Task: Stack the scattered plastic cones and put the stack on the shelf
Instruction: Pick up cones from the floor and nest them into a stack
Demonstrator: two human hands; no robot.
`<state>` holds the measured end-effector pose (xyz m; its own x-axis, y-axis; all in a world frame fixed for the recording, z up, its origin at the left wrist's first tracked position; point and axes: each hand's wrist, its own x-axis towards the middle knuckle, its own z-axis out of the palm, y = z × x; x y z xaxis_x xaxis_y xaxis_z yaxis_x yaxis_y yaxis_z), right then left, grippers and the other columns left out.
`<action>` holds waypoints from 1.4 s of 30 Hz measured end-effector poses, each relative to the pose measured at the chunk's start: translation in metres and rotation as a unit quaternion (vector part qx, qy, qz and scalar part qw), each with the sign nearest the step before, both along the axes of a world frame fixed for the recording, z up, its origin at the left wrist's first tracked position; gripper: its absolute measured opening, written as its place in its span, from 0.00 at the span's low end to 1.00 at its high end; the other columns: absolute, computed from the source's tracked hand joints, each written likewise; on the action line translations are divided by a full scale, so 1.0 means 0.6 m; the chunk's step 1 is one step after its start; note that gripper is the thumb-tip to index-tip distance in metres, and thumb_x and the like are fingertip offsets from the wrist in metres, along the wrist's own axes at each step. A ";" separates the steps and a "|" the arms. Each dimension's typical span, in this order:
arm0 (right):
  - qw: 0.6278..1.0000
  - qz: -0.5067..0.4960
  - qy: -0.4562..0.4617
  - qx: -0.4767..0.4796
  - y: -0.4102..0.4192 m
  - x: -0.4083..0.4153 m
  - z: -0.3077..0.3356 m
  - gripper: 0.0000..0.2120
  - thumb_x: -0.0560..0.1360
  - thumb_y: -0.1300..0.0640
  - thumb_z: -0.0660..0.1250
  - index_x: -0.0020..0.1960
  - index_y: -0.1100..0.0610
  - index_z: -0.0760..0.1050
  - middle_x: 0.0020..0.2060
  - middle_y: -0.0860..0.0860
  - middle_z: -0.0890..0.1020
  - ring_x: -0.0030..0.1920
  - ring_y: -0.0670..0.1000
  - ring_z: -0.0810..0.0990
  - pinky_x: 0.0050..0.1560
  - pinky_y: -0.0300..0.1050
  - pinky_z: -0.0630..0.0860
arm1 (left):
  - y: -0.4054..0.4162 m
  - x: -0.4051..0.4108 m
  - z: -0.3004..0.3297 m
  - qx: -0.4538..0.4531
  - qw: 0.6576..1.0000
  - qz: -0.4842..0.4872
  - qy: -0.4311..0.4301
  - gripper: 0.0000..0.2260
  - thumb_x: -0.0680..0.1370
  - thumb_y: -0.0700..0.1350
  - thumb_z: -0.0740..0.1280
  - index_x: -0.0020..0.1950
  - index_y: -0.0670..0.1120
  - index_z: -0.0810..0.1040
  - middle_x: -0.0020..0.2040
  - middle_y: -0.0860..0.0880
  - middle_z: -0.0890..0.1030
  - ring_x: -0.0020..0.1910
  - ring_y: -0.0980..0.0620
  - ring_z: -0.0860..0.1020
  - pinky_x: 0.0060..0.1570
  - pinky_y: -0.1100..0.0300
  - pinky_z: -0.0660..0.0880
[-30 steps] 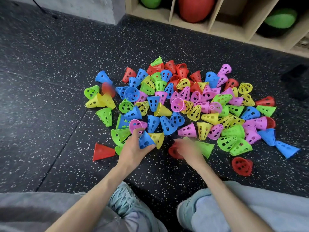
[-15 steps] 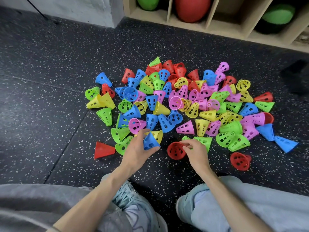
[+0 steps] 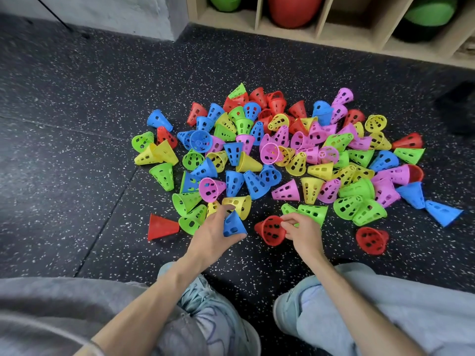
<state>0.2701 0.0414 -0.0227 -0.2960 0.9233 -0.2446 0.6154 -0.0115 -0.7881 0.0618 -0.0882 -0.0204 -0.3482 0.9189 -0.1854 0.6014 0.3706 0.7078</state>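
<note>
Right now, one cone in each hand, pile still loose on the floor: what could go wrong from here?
1. The left hand holds the blue cone and the right hand the red cone facing different ways; nesting them may jam unless one is turned.
2. The pile lies tangled, so pulling one cone could scatter its neighbours.
3. The shelf bays in view already hold balls; a tall stack may not fit there.

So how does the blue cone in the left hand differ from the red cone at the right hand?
The blue cone points tip up and away, so its outside wall shows; the red cone lies tipped with its open mouth toward the camera. The left hand wraps thumb and fingers around the blue one; the right hand only pinches the red one's rim. Both are perforated plastic cones of similar size.
</note>
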 end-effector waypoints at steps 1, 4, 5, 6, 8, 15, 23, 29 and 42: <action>1.000 -0.014 0.022 -0.016 0.000 -0.001 0.004 0.08 0.78 0.65 0.70 0.52 0.53 0.84 0.45 0.48 0.85 0.43 0.45 0.85 0.44 0.42 0.84 | 0.000 0.000 -0.001 -0.001 1.000 -0.004 0.001 0.31 0.75 0.59 0.75 0.72 0.57 0.63 0.63 0.49 0.78 0.57 0.49 0.78 0.53 0.54 0.77; 0.990 -0.054 0.110 -0.074 -0.004 -0.001 0.014 0.10 0.79 0.66 0.68 0.53 0.54 0.83 0.45 0.50 0.86 0.43 0.47 0.87 0.43 0.40 0.84 | -0.001 -0.001 -0.002 -0.006 1.000 -0.011 -0.007 0.31 0.74 0.60 0.76 0.70 0.58 0.63 0.62 0.51 0.80 0.53 0.50 0.80 0.52 0.51 0.79; 0.984 -0.059 0.140 -0.097 -0.005 -0.001 0.017 0.11 0.79 0.67 0.68 0.53 0.53 0.83 0.46 0.51 0.87 0.44 0.48 0.87 0.44 0.42 0.84 | -0.001 -0.001 0.001 -0.008 1.000 -0.015 -0.011 0.31 0.74 0.61 0.75 0.70 0.58 0.63 0.62 0.52 0.80 0.52 0.50 0.81 0.52 0.50 0.80; 0.979 -0.059 0.160 -0.114 -0.006 -0.001 0.018 0.11 0.79 0.67 0.68 0.53 0.52 0.83 0.46 0.51 0.87 0.45 0.49 0.87 0.45 0.43 0.84 | -0.001 0.001 0.004 -0.007 1.000 -0.021 -0.015 0.31 0.74 0.61 0.75 0.70 0.58 0.63 0.62 0.52 0.80 0.51 0.50 0.81 0.51 0.49 0.80; 0.973 -0.054 0.174 -0.139 -0.006 -0.004 0.022 0.12 0.79 0.68 0.67 0.54 0.52 0.83 0.46 0.50 0.87 0.45 0.48 0.87 0.44 0.41 0.83 | -0.001 0.004 0.010 0.002 0.999 -0.034 -0.019 0.31 0.73 0.62 0.76 0.69 0.58 0.63 0.62 0.53 0.81 0.49 0.50 0.82 0.50 0.48 0.81; 0.969 -0.043 0.172 -0.173 -0.008 -0.013 0.029 0.11 0.78 0.68 0.69 0.55 0.55 0.83 0.44 0.50 0.88 0.42 0.48 0.87 0.41 0.38 0.82 | 0.002 0.018 0.024 0.027 0.998 -0.029 -0.039 0.32 0.73 0.62 0.76 0.70 0.57 0.65 0.63 0.52 0.82 0.50 0.50 0.83 0.51 0.50 0.81; 0.972 -0.027 0.161 -0.172 -0.011 -0.018 0.042 0.10 0.78 0.67 0.69 0.54 0.55 0.84 0.44 0.51 0.88 0.44 0.50 0.87 0.46 0.42 0.84 | 0.003 0.028 0.017 0.045 0.997 -0.017 -0.059 0.33 0.73 0.65 0.75 0.72 0.62 0.62 0.65 0.51 0.82 0.55 0.51 0.83 0.55 0.51 0.80; 0.972 -0.015 0.153 -0.177 -0.019 -0.017 0.047 0.12 0.78 0.69 0.67 0.52 0.54 0.85 0.45 0.52 0.88 0.41 0.50 0.86 0.47 0.42 0.84 | 0.001 0.031 0.023 0.080 0.994 -0.041 -0.058 0.33 0.75 0.64 0.73 0.75 0.70 0.60 0.58 0.55 0.83 0.50 0.53 0.82 0.53 0.52 0.80; 0.994 0.042 0.097 -0.019 -0.036 -0.020 0.062 0.09 0.78 0.64 0.69 0.51 0.52 0.86 0.46 0.42 0.86 0.47 0.42 0.84 0.50 0.37 0.81 | 0.004 0.045 0.021 0.129 0.988 -0.042 -0.070 0.28 0.77 0.60 0.72 0.75 0.67 0.67 0.50 0.63 0.81 0.38 0.66 0.77 0.40 0.69 0.72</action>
<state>0.2578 0.0199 0.0147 -0.4171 0.8841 -0.2105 0.4526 0.0012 -0.8917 0.0889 -0.0856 -0.0076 -0.2566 0.9664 0.0175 0.5118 0.1205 0.8506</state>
